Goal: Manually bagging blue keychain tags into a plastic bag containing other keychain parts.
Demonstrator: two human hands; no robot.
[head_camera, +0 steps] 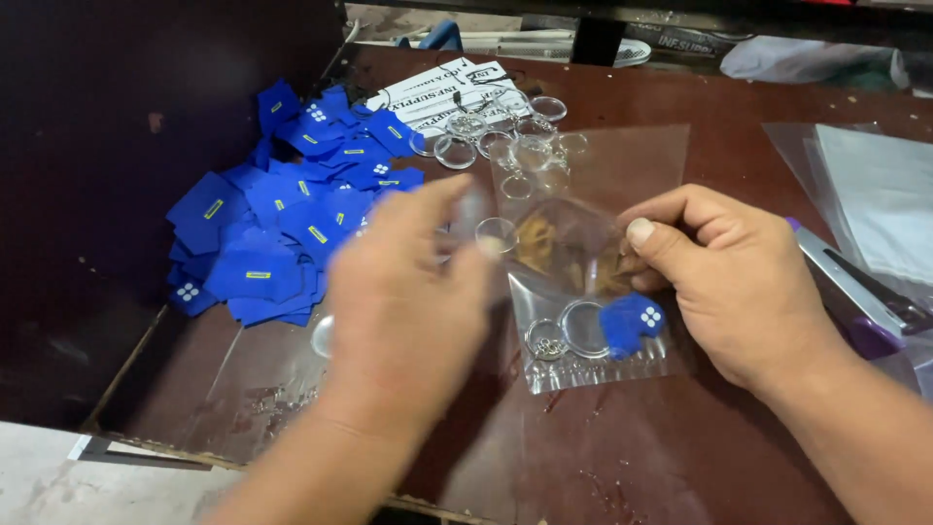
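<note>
Bag: small clear plastic bag (583, 292) at centre of the bench (680, 457), mouth toward 12 o'clock, sealed bottom toward 6.
Contents: blue tag (630, 323), clear round disc (583, 329) and metal key ring (544, 342), all bunched at the bottom edge.
Right hand: right hand (724, 282) at 3 o'clock of the bag, fingers curled, thumb and fingertips pinching the bag's right edge near the mouth.
Left hand: left hand (408, 292) at 9 o'clock, motion-blurred, fingers partly closed toward the bag mouth; a small clear disc (498, 235) sits at its fingertips, grip uncertain.
Risk: judged, the one-sided pinch could let the mouth collapse, so the disc catches the film and falls to the bench; tilting could spill the contents.
Surroundings: pile of blue tags (282, 224) at 10 o'clock; loose clear discs with rings (486, 136) at 12; stapler (855, 301) at 3.
</note>
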